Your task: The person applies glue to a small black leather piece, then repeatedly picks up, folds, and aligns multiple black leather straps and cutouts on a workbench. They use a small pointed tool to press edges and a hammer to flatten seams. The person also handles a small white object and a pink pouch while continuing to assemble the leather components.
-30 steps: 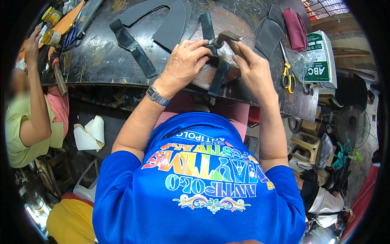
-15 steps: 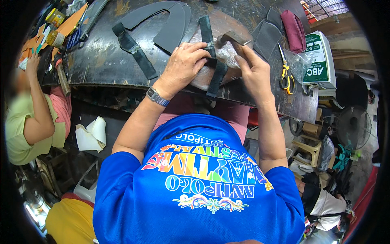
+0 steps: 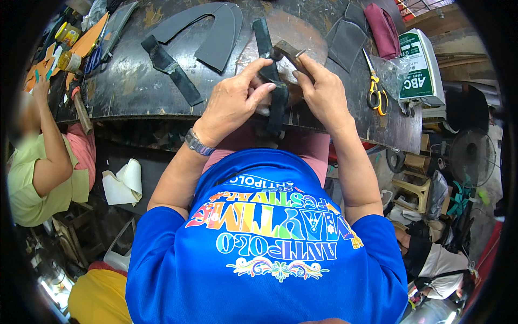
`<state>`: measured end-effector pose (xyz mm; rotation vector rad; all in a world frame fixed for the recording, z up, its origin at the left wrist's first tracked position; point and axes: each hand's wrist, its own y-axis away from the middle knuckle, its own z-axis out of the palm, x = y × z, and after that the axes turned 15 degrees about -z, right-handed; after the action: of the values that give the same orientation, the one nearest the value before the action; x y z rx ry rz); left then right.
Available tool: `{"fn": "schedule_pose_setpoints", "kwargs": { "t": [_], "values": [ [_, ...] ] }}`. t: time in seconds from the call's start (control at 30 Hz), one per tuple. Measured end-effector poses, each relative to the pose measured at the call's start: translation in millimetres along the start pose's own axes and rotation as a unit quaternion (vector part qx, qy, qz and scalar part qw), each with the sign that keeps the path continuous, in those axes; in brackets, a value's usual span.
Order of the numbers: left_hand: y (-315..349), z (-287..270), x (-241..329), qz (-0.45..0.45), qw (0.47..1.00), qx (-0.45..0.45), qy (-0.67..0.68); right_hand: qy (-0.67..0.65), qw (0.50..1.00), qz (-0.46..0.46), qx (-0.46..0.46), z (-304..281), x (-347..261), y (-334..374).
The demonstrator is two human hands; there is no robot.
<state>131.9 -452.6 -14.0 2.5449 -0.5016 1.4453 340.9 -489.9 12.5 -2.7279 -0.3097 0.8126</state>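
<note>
My left hand (image 3: 231, 103) pinches the middle of a dark strap (image 3: 263, 36) between thumb and forefinger. The strap lies lengthwise over a rounded, film-covered slab (image 3: 303, 33), and its near end hangs past the table edge. In my right hand (image 3: 329, 96) is a hammer (image 3: 290, 53), gripped close to its metal head. That head is over the strap beside my left fingertips; whether it touches is unclear. A second dark strap (image 3: 182, 83) with a crosswise patch rests to the left. Behind it lie curved grey sheet pieces (image 3: 217, 43).
Yellow-handled scissors (image 3: 376, 96), a maroon pouch (image 3: 382, 32) and a green-and-white box (image 3: 416, 70) occupy the table's right side. Dark grey pieces (image 3: 345, 40) lie near the slab. At left, a co-worker's hand (image 3: 41, 89) is by orange sheets, jars (image 3: 69, 61) and another hammer (image 3: 82, 110).
My left hand has come nearer to me along the strap, which now lies straighter. My right hand has brought the hammer head leftward, closer to the left fingertips.
</note>
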Motion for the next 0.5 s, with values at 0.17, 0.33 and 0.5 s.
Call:
{"fn": "schedule_pose_setpoints", "kwargs": {
  "t": [0.17, 0.33, 0.5],
  "values": [
    [-11, 12, 2, -0.009, 1.000, -0.009, 0.015, -0.112, 0.991, 0.024, 0.063, 3, 12, 5],
    [-24, 15, -6, 0.006, 1.000, 0.011, -0.022, -0.198, 0.966, 0.013, 0.166, 2, 25, 20],
    [-26, 19, -6, 0.038, 0.993, 0.045, -0.106, -0.177, 0.976, 0.048, 0.119, -7, 24, 48]
  ]
}}
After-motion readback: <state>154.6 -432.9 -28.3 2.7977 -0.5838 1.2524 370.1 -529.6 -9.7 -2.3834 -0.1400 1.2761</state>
